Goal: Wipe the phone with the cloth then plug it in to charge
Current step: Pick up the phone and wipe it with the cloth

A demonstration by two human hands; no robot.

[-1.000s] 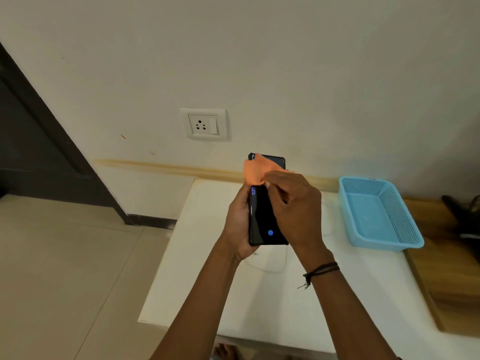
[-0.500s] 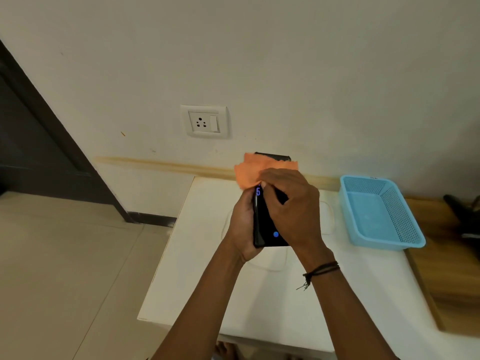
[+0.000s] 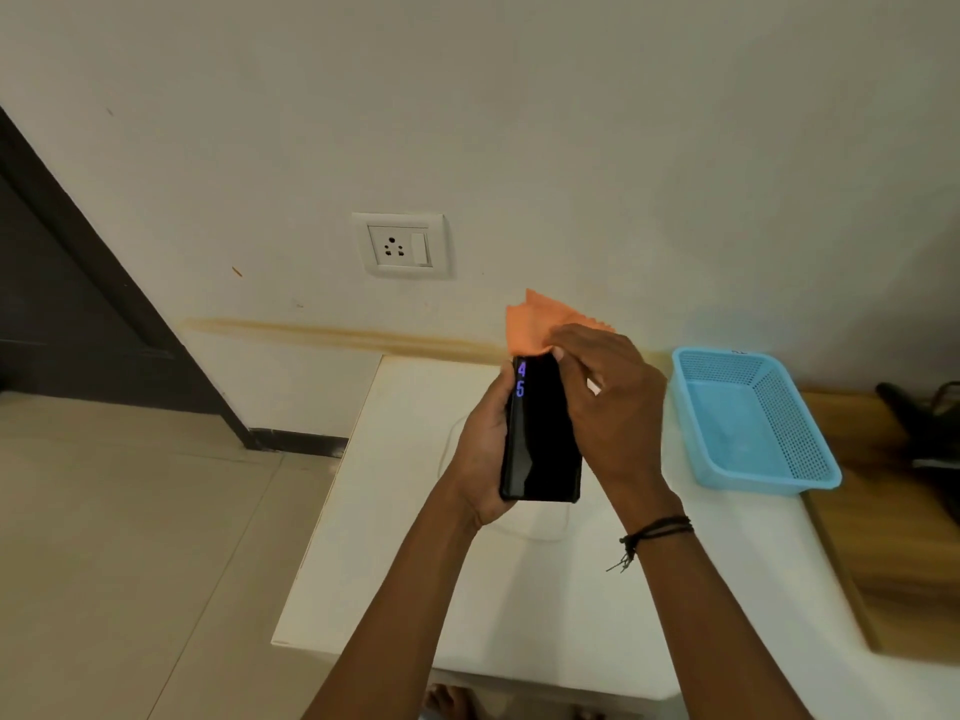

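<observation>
Two hands work above a white bench [image 3: 395, 537]. The left hand [image 3: 480, 452] grips one black phone [image 3: 540, 433] upright, fingers wrapped around it. The right hand [image 3: 608, 402] pinches one orange cloth [image 3: 535, 327] against the phone's top. One blue basket [image 3: 748, 418] sits empty nearby.

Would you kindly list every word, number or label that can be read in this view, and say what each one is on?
"4" above "5": purple digits at the top left of the phone screen, held in the left hand.
Small dark mark on the far rim of the blue basket: too small to read.
Wall socket, orange cloth in the right hand: no text visible.
</observation>
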